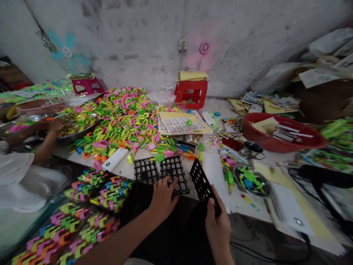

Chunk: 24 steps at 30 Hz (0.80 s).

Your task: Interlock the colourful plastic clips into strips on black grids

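Observation:
My left hand lies with spread fingers on the near edge of a black plastic grid tray at the table's front. A second black grid tray lies flat just left of it. My right hand is closed round the lower end of a third black grid tray, which is tilted up off the table. Behind the trays spreads a big heap of small plastic pieces in green, pink, yellow and orange.
A white power bank lies left of the trays. Another person's arm reaches into a metal pan at the left. A red basin, a small metal bowl, printed sheets and a red stool stand behind. Stacked coloured pieces lie low left.

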Available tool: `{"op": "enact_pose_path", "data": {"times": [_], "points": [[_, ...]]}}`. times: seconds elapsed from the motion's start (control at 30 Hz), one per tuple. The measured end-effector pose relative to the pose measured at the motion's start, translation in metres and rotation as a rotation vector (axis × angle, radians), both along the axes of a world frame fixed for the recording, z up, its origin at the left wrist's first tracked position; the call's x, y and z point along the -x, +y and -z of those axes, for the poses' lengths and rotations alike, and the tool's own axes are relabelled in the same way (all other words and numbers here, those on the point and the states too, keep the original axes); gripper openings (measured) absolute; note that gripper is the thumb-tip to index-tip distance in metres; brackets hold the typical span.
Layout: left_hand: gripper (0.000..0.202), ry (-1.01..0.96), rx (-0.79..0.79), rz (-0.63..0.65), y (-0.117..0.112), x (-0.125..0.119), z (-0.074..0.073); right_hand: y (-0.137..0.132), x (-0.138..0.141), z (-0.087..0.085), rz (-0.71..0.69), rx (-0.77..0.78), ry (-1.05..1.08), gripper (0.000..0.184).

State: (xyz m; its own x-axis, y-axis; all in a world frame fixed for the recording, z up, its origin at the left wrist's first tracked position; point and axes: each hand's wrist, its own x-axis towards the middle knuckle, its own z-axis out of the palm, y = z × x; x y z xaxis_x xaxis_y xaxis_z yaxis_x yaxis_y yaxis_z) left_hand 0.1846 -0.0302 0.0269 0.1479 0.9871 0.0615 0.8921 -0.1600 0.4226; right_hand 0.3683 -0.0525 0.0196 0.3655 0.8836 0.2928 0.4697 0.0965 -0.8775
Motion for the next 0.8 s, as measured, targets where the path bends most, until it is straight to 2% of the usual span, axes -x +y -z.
{"op": "enact_pose_path", "data": {"times": [0.17,0.27,0.37,0.47,0.57,0.7,0.8], "points": [[0.059,0.076,0.009,0.036,-0.005,0.018,0.014,-0.001,0.014,0.003,-0.334,-0.079,-0.448,0.045],[0.058,0.112,0.027,0.070,-0.008,0.038,0.014,0.001,0.021,0.004,-0.416,-0.054,-0.673,0.052],[0.056,0.127,0.042,0.093,-0.013,0.058,0.007,0.003,0.025,0.007,-0.433,-0.022,-0.828,0.060],[0.053,0.089,0.047,0.158,-0.014,0.066,-0.002,0.005,0.028,0.013,-0.424,0.001,-0.917,0.068],[0.052,0.068,0.035,0.185,-0.009,0.061,-0.004,0.008,0.027,0.019,-0.410,0.041,-0.953,0.072],[0.053,0.114,-0.009,0.157,0.001,0.056,0.007,0.012,0.027,0.018,-0.450,0.201,-0.968,0.070],[0.058,0.158,-0.048,0.183,0.003,0.063,0.017,0.014,0.033,0.012,-0.508,0.316,-0.965,0.065]]}}
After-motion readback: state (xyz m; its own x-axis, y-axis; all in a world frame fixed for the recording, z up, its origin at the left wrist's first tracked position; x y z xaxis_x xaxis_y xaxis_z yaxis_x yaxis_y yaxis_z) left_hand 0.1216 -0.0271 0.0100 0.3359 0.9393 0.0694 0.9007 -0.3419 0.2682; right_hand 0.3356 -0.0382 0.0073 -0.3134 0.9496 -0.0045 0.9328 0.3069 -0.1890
